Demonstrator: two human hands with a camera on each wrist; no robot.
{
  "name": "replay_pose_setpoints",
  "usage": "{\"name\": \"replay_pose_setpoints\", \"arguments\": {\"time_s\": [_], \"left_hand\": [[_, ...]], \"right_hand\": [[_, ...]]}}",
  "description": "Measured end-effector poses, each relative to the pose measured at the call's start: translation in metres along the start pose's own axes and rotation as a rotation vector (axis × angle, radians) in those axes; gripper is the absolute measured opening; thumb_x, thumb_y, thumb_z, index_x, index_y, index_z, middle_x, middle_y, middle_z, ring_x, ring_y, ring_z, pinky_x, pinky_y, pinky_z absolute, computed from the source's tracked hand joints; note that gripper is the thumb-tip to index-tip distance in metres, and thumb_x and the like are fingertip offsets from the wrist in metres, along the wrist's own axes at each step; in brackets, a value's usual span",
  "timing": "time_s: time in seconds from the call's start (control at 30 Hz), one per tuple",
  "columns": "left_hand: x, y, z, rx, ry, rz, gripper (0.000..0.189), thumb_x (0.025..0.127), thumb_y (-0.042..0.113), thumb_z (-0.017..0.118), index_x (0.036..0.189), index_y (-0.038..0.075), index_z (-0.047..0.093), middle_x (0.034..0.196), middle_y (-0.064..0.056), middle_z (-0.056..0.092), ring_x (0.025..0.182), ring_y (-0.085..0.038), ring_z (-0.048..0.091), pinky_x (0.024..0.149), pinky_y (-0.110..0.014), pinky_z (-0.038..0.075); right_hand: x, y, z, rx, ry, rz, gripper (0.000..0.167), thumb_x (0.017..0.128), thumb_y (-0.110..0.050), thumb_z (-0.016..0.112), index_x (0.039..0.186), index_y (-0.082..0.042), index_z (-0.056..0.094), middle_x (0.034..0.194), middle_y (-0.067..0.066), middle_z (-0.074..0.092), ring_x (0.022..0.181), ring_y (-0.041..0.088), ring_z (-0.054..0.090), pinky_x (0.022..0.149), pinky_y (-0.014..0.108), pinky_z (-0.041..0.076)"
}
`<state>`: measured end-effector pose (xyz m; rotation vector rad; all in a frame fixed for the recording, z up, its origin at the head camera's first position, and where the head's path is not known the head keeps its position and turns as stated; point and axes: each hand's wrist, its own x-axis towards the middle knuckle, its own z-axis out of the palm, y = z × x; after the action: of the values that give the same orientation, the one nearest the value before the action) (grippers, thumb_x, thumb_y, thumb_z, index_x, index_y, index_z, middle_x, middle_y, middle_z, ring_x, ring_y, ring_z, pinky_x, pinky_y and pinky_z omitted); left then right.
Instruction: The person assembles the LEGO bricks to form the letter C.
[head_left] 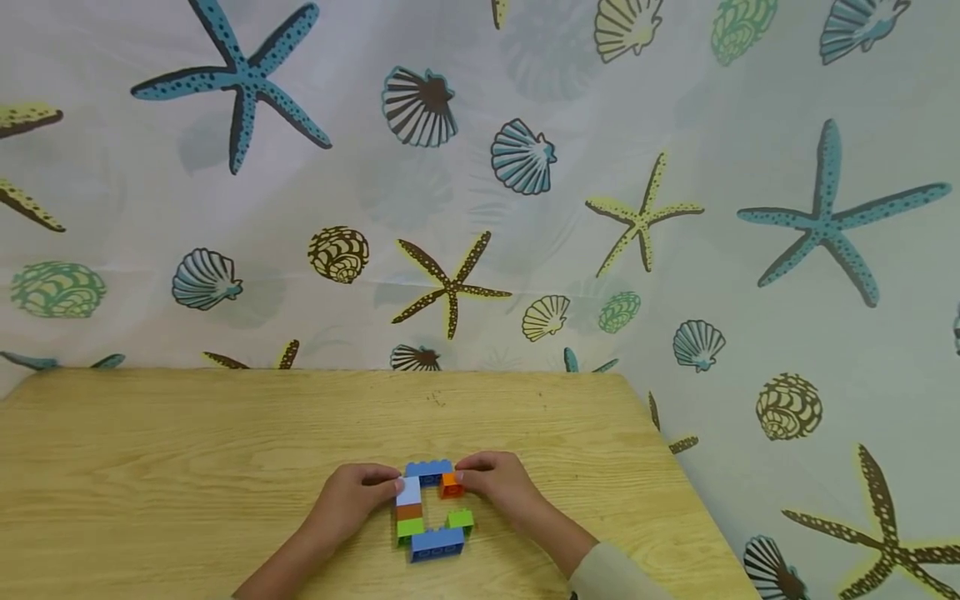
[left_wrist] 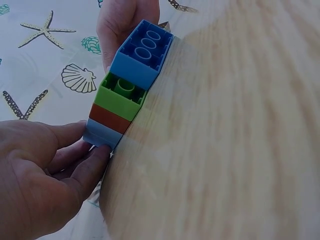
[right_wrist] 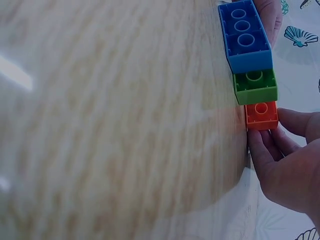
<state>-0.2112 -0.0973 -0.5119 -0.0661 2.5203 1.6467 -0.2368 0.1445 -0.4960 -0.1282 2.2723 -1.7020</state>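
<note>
Toy building bricks form a small ring on the table, tipped so their hollow undersides face the person. My left hand [head_left: 351, 502] pinches the light blue brick [head_left: 408, 492] at the ring's left side. Below that come a reddish-brown brick [head_left: 409, 512] and a lime green brick [left_wrist: 119, 97]. A long blue brick [head_left: 437, 545] closes the near end, and another blue brick [head_left: 429, 471] lies at the far end. At the right, my right hand [head_left: 506, 485] pinches an orange brick [right_wrist: 261, 116]. Between it and the near blue brick sits a second green brick [head_left: 461, 520], apart from the orange one.
The bricks rest on a wood-grain table [head_left: 187, 450]. Behind it and along its right side hangs a pale curtain [head_left: 465, 200] printed with starfish and shells.
</note>
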Motion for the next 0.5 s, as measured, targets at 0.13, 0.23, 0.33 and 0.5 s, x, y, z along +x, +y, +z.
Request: {"name": "replay_pose_setpoints", "arguments": {"time_s": [0.13, 0.23, 0.33, 0.5], "left_hand": [[0.000, 0.002, 0.002, -0.012, 0.004, 0.007, 0.023, 0.093, 0.024, 0.074, 0.109, 0.008, 0.078, 0.115, -0.009, 0.074, 0.119, -0.031, 0.062, 0.102, -0.054, 0.048], [0.000, 0.004, 0.005, -0.017, -0.001, 0.005, 0.023, 0.093, 0.024, 0.074, 0.109, 0.008, 0.078, 0.115, -0.009, 0.074, 0.119, -0.031, 0.062, 0.102, -0.054, 0.048], [0.002, 0.007, 0.007, -0.014, -0.004, 0.006, 0.022, 0.093, 0.024, 0.074, 0.109, 0.009, 0.078, 0.115, -0.009, 0.074, 0.119, -0.030, 0.062, 0.102, -0.054, 0.048], [0.006, 0.010, 0.010, -0.013, 0.001, 0.014, 0.021, 0.094, 0.024, 0.073, 0.108, 0.010, 0.078, 0.114, -0.007, 0.074, 0.117, -0.028, 0.062, 0.102, -0.053, 0.049]], "right_hand": [[-0.001, 0.000, -0.002, -0.030, 0.007, -0.001, 0.023, 0.094, -0.018, 0.073, 0.112, -0.003, 0.075, 0.113, 0.007, 0.071, 0.096, 0.012, 0.065, 0.087, 0.031, 0.058], [-0.002, 0.001, -0.005, -0.045, 0.012, 0.004, 0.024, 0.094, -0.018, 0.072, 0.113, -0.003, 0.074, 0.117, 0.007, 0.070, 0.097, 0.013, 0.064, 0.089, 0.033, 0.058], [-0.002, 0.001, -0.008, -0.044, 0.016, 0.011, 0.024, 0.095, -0.017, 0.072, 0.114, -0.003, 0.074, 0.118, 0.007, 0.070, 0.097, 0.013, 0.064, 0.089, 0.034, 0.058], [-0.001, -0.001, -0.013, -0.026, 0.018, 0.015, 0.023, 0.095, -0.017, 0.071, 0.114, -0.003, 0.074, 0.117, 0.007, 0.069, 0.096, 0.012, 0.065, 0.087, 0.031, 0.059]]}}
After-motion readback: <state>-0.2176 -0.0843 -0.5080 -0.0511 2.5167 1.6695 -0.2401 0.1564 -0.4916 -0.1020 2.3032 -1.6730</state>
